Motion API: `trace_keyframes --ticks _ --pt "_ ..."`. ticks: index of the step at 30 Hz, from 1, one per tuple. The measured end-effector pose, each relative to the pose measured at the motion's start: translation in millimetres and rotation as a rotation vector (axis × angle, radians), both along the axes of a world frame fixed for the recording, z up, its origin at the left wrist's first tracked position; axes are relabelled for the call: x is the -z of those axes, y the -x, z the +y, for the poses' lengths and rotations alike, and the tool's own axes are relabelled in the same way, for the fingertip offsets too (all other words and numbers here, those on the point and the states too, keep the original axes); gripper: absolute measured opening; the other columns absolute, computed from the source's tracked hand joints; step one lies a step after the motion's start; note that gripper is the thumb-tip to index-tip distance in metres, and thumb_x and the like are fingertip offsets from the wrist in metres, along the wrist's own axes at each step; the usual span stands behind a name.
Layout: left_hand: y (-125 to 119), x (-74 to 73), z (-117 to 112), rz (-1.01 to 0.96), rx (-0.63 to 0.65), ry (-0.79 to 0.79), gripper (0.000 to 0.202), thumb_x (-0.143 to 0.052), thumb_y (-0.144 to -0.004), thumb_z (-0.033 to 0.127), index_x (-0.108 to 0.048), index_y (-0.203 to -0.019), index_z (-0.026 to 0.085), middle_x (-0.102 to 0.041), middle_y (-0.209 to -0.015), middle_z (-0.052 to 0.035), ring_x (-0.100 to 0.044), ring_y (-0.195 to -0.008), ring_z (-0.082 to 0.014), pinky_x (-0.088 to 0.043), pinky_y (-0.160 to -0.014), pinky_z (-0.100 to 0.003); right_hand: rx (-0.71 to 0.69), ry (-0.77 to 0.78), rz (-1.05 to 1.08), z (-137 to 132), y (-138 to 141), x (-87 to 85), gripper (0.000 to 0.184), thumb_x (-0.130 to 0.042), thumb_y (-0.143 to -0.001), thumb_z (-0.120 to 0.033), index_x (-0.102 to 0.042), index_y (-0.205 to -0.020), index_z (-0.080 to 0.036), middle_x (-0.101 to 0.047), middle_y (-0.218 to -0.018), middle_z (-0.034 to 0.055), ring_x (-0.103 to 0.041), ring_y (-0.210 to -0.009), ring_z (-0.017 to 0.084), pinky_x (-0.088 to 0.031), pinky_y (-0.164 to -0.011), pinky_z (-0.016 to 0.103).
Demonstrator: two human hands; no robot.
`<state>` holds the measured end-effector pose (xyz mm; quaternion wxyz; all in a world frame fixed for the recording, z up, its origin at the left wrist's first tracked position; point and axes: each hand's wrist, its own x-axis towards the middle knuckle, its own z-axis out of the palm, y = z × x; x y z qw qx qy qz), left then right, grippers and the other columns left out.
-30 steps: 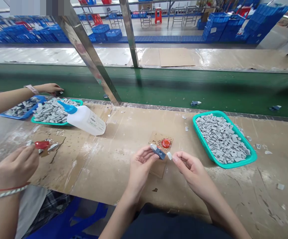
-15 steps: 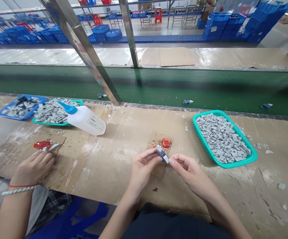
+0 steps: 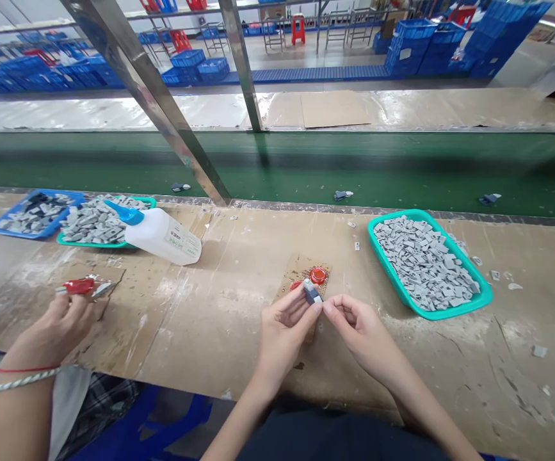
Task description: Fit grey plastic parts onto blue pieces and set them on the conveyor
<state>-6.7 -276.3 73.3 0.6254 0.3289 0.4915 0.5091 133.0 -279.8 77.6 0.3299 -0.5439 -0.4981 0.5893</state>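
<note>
My left hand [image 3: 284, 336] grips a small dark blue block [image 3: 311, 292] between thumb and fingers. My right hand [image 3: 361, 333] pinches a small white piece [image 3: 317, 299] and presses it against the block's near end. Both hands hover over a glue-speckled cardboard pad [image 3: 299, 272]. Two red bottle caps lie on that pad, the larger one [image 3: 318, 275] just beyond the block and the smaller one [image 3: 295, 285] partly hidden by my left fingers.
A teal tray [image 3: 392, 275] of grey pieces stands to my right, with loose pieces around it. To the left, a co-worker's hand [image 3: 59, 326] holds a red object [image 3: 79, 286]. Farther left lie a glue bottle [image 3: 162, 235], a teal tray [image 3: 123, 203] and a blue tray [image 3: 13, 230]. A green conveyor belt [image 3: 354, 169] runs behind.
My hands have drawn closer, and the white piece, earlier held apart from the block, now sits against it. The co-worker's hand has moved slightly up and to the left.
</note>
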Motion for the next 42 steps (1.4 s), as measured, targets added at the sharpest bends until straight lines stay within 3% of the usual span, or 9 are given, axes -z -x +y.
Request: trace_keyframes --ticks 10,18,26,36,42 --pt "0 -1.2 -2 -0.020 0.050 0.022 0.035 -0.067 -0.076 0.020 -0.065 -0.110 0.016 -0.065 -0.116 -0.0126 -0.059 -0.110 -0.0268 -0.046 -0.097 -0.040 0.119 -0.081 -0.145 -6 5 0.8 0.033 -0.052 -0.082 -0.051 -0.058 -0.078 -0.019 -0.060 -0.065 0.0014 -0.054 -0.057 0.014 -0.043 -0.054 0.024" --pt "-1 -6.8 -5 -0.104 0.089 0.032 0.028 -0.064 -0.080 0.020 -0.065 -0.107 0.016 -0.065 -0.115 -0.0117 -0.058 -0.111 -0.0257 -0.044 -0.099 -0.039 0.131 -0.137 -0.042 -7 7 -3.9 0.027 -0.054 -0.084 -0.044 -0.058 -0.095 -0.020 -0.065 -0.081 0.0037 -0.059 -0.065 0.015 -0.046 -0.059 0.025" --pt "-2 -10.9 -3 -0.088 0.087 0.002 0.024 -0.060 -0.083 0.021 -0.064 -0.106 0.016 -0.065 -0.114 -0.0111 -0.058 -0.111 -0.0250 -0.044 -0.098 -0.038 0.079 -0.085 0.067 -9 5 -17.8 0.023 -0.047 -0.089 -0.042 -0.056 -0.096 -0.022 -0.061 -0.081 0.0011 -0.054 -0.068 0.012 -0.044 -0.060 0.022" --pt "9 -13.8 2 -0.023 0.074 -0.049 0.026 -0.058 -0.084 0.024 -0.064 -0.107 0.013 -0.066 -0.112 -0.0122 -0.063 -0.102 -0.0235 -0.046 -0.094 -0.036 0.232 -0.104 0.028 -1 -22 -3.4 0.027 -0.047 -0.089 -0.044 -0.055 -0.097 -0.020 -0.060 -0.083 0.0027 -0.052 -0.061 0.011 -0.039 -0.053 0.023" --pt "20 -15.0 12 0.035 0.084 -0.083 0.027 -0.059 -0.083 0.027 -0.064 -0.106 0.014 -0.067 -0.110 -0.0131 -0.064 -0.099 -0.0246 -0.046 -0.093 -0.039 0.295 -0.129 -0.008 6 -38 -5.3 0.030 -0.046 -0.088 -0.046 -0.054 -0.099 -0.020 -0.060 -0.087 0.0050 -0.053 -0.064 0.014 -0.041 -0.052 0.025"
